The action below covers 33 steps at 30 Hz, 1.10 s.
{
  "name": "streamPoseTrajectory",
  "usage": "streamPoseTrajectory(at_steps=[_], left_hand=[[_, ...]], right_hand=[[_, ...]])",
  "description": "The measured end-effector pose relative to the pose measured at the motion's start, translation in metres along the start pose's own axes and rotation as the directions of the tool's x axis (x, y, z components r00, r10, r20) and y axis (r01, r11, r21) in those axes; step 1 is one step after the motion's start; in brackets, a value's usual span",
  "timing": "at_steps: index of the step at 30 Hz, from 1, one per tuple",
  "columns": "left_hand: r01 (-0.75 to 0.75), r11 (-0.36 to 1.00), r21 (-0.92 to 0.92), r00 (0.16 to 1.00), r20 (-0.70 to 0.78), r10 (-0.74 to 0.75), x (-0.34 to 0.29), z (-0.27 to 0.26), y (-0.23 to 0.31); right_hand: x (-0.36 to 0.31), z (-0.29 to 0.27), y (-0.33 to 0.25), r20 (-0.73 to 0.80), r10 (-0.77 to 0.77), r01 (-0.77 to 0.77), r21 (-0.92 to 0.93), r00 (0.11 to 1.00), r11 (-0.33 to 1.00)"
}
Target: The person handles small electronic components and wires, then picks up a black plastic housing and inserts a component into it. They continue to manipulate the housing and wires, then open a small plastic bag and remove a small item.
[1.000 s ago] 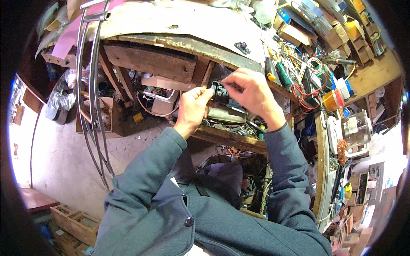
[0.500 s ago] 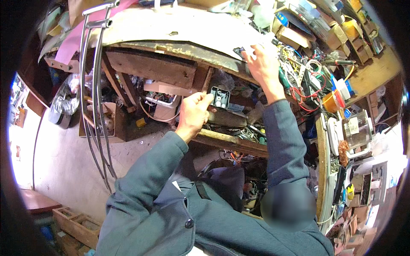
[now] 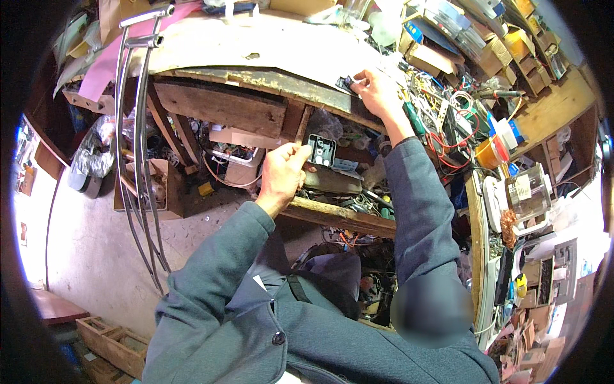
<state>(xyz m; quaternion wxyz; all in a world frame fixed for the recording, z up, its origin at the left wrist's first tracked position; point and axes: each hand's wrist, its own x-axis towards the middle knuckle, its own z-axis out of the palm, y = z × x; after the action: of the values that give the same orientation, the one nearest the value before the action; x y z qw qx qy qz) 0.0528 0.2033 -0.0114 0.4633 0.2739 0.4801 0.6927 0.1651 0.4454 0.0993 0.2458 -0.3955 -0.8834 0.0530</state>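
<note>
My left hand [image 3: 281, 174] is closed on a small dark square-sided plastic housing [image 3: 322, 151], pinching its left edge between thumb and fingers. The housing's hollow side faces up, and a pale round spot shows inside it. It is held in the air in front of the bench, above the lower shelf. Farther up and to the right, my right hand [image 3: 380, 97] rests at the bench top's front edge. Its bent fingertips are on a small dark part [image 3: 345, 84]; the part's exact kind is too small to make out.
The bright bench top [image 3: 211, 48] runs across the back. Tangled wires and test leads [image 3: 441, 121] lie right of my right hand. A forked metal tube frame [image 3: 137, 128] stands at the left. Below the bench, a wooden rail [image 3: 345, 216] borders a cluttered shelf.
My right hand has shifted slightly left, its fingers drawn in on the small dark part. The housing in my left hand is tilted a little differently. The whole view has shifted slightly.
</note>
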Motion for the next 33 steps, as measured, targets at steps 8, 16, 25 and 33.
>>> streamPoseTrajectory(at_steps=[8,16,25,33], left_hand=[[-0.002,1.000,-0.016,1.000,0.014,0.002,0.000,0.001,-0.001],[0.038,0.995,-0.088,0.999,-0.023,-0.040,0.002,0.001,0.002],[0.032,0.993,-0.118,0.999,-0.014,-0.034,0.003,-0.005,0.002],[0.028,0.992,-0.122,0.996,-0.080,-0.038,0.001,-0.001,0.001]], right_hand=[[0.013,-0.020,0.005,0.345,0.224,-0.332,0.299,0.912,0.894],[-0.053,-0.025,-0.032,0.471,0.003,-0.407,0.759,0.882,0.509],[-0.128,0.003,-0.066,-0.104,-0.072,0.096,0.242,0.992,0.966],[-0.155,0.021,-0.089,-0.310,-0.275,0.283,-0.022,0.910,0.959]])
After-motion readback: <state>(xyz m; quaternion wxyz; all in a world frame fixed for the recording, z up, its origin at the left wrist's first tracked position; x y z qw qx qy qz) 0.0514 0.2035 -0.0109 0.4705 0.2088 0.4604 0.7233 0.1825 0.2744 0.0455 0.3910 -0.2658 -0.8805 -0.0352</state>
